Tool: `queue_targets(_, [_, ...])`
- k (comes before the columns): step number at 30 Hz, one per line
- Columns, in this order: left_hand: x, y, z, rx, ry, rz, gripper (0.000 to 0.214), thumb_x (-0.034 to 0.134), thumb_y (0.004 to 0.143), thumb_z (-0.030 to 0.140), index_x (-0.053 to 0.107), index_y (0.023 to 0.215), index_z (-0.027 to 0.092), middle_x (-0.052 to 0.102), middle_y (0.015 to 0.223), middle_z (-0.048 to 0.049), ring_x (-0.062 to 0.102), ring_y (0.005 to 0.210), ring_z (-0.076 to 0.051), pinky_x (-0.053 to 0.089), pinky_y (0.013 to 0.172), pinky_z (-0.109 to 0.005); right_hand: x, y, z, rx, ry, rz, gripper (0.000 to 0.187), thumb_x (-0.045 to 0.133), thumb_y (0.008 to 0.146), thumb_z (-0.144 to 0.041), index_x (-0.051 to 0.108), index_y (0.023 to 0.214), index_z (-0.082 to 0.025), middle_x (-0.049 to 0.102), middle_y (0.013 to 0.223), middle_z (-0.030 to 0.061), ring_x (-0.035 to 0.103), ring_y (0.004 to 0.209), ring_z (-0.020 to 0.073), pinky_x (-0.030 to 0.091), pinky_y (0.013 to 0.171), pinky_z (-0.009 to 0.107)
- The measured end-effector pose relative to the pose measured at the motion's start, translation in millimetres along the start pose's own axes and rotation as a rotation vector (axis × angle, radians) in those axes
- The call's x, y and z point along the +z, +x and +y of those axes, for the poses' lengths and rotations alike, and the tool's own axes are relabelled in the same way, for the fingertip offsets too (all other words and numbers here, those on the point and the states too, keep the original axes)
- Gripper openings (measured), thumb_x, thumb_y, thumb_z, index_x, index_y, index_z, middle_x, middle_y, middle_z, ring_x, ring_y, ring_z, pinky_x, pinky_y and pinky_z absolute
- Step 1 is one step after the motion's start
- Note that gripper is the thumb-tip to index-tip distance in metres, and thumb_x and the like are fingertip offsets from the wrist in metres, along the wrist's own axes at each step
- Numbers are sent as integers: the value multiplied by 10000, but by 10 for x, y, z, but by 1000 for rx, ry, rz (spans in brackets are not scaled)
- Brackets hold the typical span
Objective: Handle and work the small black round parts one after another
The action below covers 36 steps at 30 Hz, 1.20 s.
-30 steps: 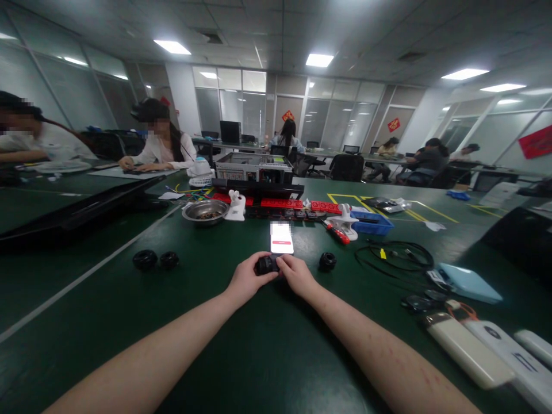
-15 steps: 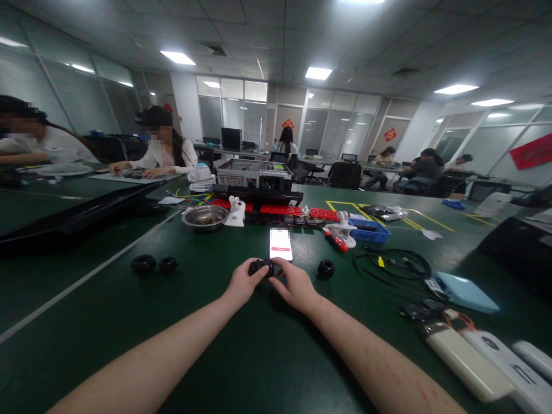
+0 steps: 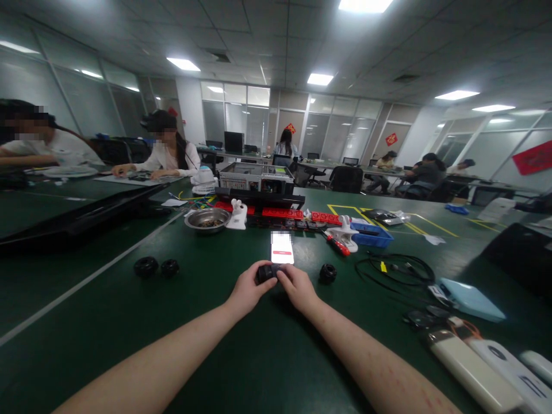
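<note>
Both my hands meet over the green table (image 3: 241, 356) around one small black round part (image 3: 266, 272). My left hand (image 3: 246, 292) grips its left side with curled fingers. My right hand (image 3: 298, 287) pinches its right side. Just beyond them lies a lit phone (image 3: 282, 250) with a white and red screen. Another black round part (image 3: 328, 272) sits to the right of my right hand. Two more black round parts (image 3: 146, 266) (image 3: 169, 267) lie apart to the left.
A metal bowl (image 3: 207, 218), a white clamp (image 3: 238, 214), red strips (image 3: 297, 215), a blue tray (image 3: 371, 236) and a red-handled screwdriver (image 3: 338, 245) stand behind. Black cables (image 3: 394, 265), a blue case (image 3: 470, 291) and white devices (image 3: 468, 368) lie right. People sit at the far tables.
My hands have stayed closed on the black part, with small shifts of the fingers. The view has tilted slightly, so everything sits a little lower in the picture.
</note>
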<state>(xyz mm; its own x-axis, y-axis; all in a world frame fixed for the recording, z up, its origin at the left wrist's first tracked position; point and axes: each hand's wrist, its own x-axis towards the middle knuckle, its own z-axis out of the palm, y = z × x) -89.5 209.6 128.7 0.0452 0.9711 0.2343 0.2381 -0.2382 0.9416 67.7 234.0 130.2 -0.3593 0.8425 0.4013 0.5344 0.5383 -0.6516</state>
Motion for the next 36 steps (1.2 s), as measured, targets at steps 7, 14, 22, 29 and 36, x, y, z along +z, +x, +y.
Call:
queue_targets(7, [-51, 42, -20, -160, -206, -105, 437, 462, 733, 492, 499, 955, 117, 636, 832, -86, 626, 717, -209, 485, 633, -326, -39, -61, -85, -249, -43, 12, 387, 473, 776, -210, 415, 1157, -182, 545, 1050, 94, 518, 877, 187, 423, 762, 334])
queue_targets(14, [-26, 9, 81, -91, -82, 14, 367, 601, 662, 350, 536, 967, 155, 607, 939, -70, 584, 861, -216, 471, 731, -331, -7, -48, -69, -145, 130, 39, 445, 478, 788, -263, 351, 1210, -208, 508, 1130, 81, 527, 906, 176, 426, 788, 335])
queue_targets(22, [-12, -47, 137, 38, 159, -8, 424, 642, 614, 247, 546, 1026, 226, 600, 1025, -38, 553, 957, -221, 440, 823, -345, 25, 53, 31, 57, 118, 3, 327, 341, 856, -359, 559, 724, -153, 565, 681, 21, 519, 648, 144, 402, 591, 257])
queue_targets(29, [-41, -40, 132, 16, -9, -71, 398, 611, 667, 327, 521, 1027, 184, 608, 999, -66, 565, 942, -224, 441, 822, -341, -5, -13, -29, -38, 122, 18, 167, 483, 786, -245, 499, 942, -187, 570, 788, 23, 516, 666, 145, 414, 611, 267])
queue_targets(36, [-22, -6, 42, -78, -196, -58, 369, 522, 711, 447, 525, 928, 148, 620, 830, -59, 615, 720, -214, 500, 644, -341, -39, -86, -136, -179, 110, -24, 379, 525, 717, -163, 417, 1077, -217, 519, 953, 47, 504, 743, 156, 437, 648, 286])
